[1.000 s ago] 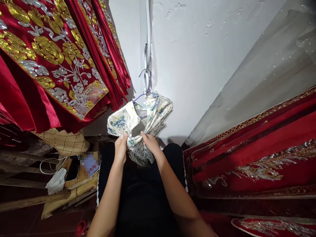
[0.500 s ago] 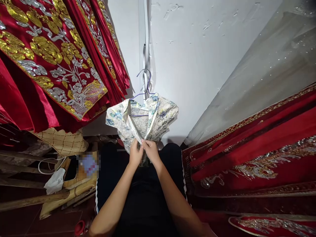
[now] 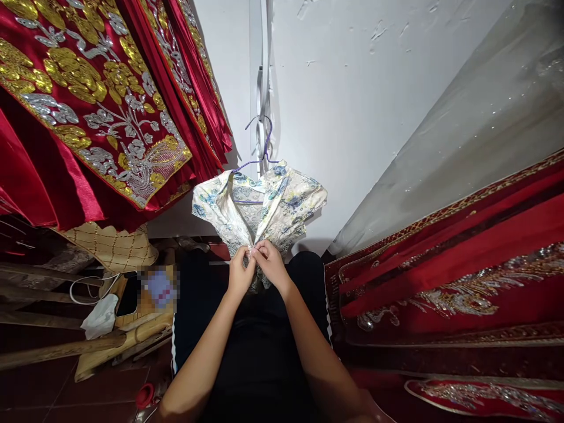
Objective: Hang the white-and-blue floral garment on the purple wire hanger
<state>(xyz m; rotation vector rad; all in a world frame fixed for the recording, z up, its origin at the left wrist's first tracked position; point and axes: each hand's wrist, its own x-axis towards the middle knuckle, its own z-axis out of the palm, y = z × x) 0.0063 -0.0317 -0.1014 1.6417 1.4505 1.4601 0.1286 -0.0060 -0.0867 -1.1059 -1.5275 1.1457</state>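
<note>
Floral shirt [image 3: 299, 197] hangs off the purple hanger [image 3: 268, 138], long axis running pretty much straight down from it. Left hand [image 3: 240, 272] and right hand [image 3: 271, 265] are about equally close, below the hanger, both pinching the front edges where they meet.

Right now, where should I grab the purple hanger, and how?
I'd pinch the purple hanger by its thin neck, just under the hook, coming from the front. That bit sticks up bare above the flowery shirt, which covers much of the sloping arms, and the white wall is behind it.
</note>
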